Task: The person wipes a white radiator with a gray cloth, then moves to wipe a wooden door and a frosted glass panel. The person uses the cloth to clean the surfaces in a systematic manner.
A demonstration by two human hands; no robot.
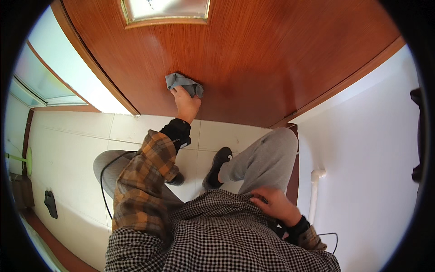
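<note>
My left hand (186, 103) presses a crumpled grey-blue cloth (183, 83) flat against the lower part of a brown wooden door (253, 59). The arm reaches up from a plaid orange-brown sleeve with a black cuff. My right hand (275, 204) rests at my waist on a black-and-white checked garment, fingers curled loosely, holding nothing that I can see. Below the door my grey-trousered legs and black shoes stand on pale floor tiles.
A frosted glass panel (165, 10) sits in the door at the top. A white wall with a white pipe (314, 190) runs down the right. A black cable loops by my left leg. A dark slipper (50, 204) lies on the tiles at the left.
</note>
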